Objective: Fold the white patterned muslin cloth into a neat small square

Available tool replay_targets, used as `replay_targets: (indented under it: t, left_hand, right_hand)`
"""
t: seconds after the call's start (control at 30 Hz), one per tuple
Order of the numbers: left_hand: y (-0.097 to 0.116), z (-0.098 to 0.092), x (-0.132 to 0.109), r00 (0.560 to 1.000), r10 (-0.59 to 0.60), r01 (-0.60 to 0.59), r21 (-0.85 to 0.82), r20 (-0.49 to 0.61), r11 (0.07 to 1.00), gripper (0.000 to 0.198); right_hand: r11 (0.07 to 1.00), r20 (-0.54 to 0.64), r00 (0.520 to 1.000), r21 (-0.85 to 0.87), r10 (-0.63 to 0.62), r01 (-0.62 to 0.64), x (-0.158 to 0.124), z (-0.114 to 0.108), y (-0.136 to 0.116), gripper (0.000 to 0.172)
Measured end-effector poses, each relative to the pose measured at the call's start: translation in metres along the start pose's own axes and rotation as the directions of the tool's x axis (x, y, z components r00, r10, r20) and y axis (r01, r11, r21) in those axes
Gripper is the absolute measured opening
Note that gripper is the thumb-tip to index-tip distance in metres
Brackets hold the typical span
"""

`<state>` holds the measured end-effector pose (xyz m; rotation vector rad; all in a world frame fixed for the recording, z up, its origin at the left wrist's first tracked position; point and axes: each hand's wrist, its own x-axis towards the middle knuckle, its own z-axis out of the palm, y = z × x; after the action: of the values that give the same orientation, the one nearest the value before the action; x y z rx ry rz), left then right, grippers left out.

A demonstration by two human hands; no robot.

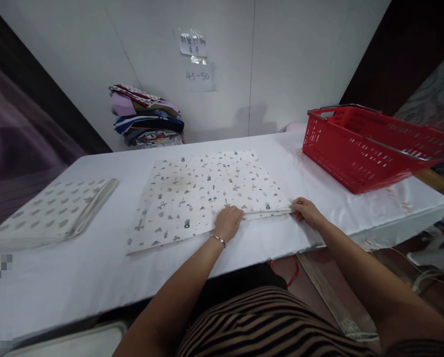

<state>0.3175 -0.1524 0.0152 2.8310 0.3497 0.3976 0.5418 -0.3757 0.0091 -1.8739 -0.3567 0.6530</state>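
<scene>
A white cloth with small grey prints point(207, 191) lies flat and folded on the white table point(95, 267). My left hand point(227, 221) rests on its near edge with the fingers curled down onto the fabric. My right hand point(306, 210) pinches the cloth's near right corner, where the layered edges show. A bracelet sits on my left wrist.
A second folded patterned cloth point(54, 210) lies at the table's left. A red plastic basket point(366, 146) stands at the right end. A stack of folded colourful fabrics point(145, 119) sits against the back wall, under paper notes point(195, 59).
</scene>
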Motion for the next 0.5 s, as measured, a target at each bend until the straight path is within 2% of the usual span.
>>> replay_targets:
  t: [0.13,0.37,0.5]
  left_hand:
    - [0.0040,-0.0002,-0.0029,0.997,0.057,-0.062,0.101,0.048,0.993,0.021]
    - [0.0047,-0.0058,-0.0019,0.997,0.078,-0.076,0.163,-0.010,0.984,0.022]
    - [0.0021,0.0003,-0.0051,0.993,0.105,-0.114,0.167,0.060,0.979,0.022]
  right_hand:
    - [0.999,0.027,1.000,0.038,0.015,-0.016,0.0003,-0.0014,0.0002,0.023]
    - [0.998,0.052,0.999,0.057,0.014,-0.017,0.0002,-0.0029,0.0011,0.026]
    - [1.000,0.051,0.999,0.023,0.012,-0.013,-0.0030,-0.0019,-0.0014,0.025]
